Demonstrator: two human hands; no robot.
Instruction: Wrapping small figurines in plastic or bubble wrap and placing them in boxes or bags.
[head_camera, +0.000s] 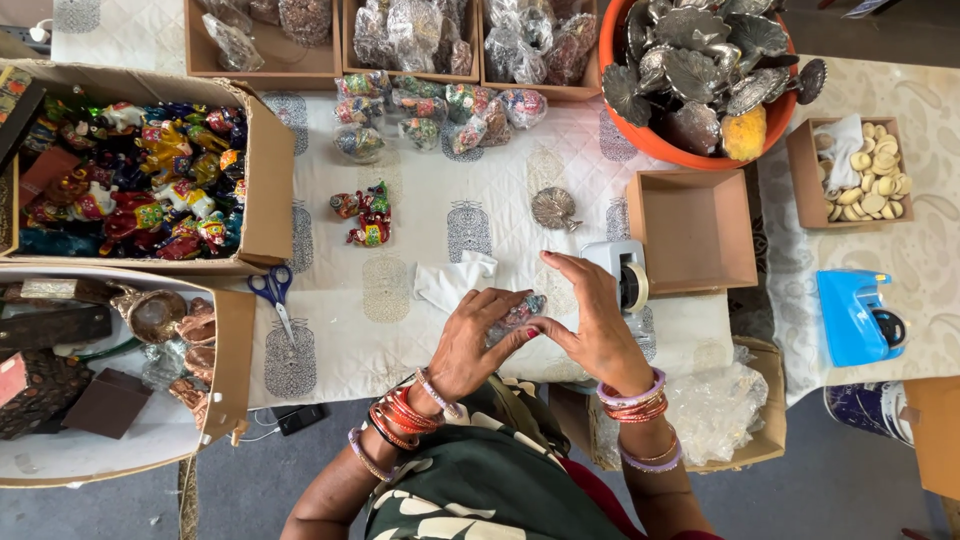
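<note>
**Figurine wrapped in clear film, held between both hands**

Figurine (518, 312), small and multicoloured, under a skin of clear plastic film, pinched low over the near edge of the desk (440, 150), just ahead of the body. Left hand (478, 340) clamped on its near side, fingers curled round the film, probably to keep the wrap tight. Right hand (590, 320) pressed against the far side, grip closed on the parcel with the fingers (562, 265) spread upward, seemingly to smooth or fold the film flat. Bangles on both wrists.

Just beyond the right hand, a white tape dispenser (625, 272), within easy reach. Beside the left hand, a crumpled white cloth (455, 280). Farther out on the quilted cover, three bare painted figurines (365, 215) in a loose group, a silver leaf-shaped dish (554, 208), and a cluster of already wrapped pieces (440, 110). Blue-handled scissors (272, 290) off to the left, flat on the desk. At the left edge, a cardboard box (268, 170) full of unwrapped figurines. To the right, an empty cardboard tray (695, 230), an orange tub (650, 140) heaped with silver dishes, and a blue tape dispenser (855, 315).
</note>
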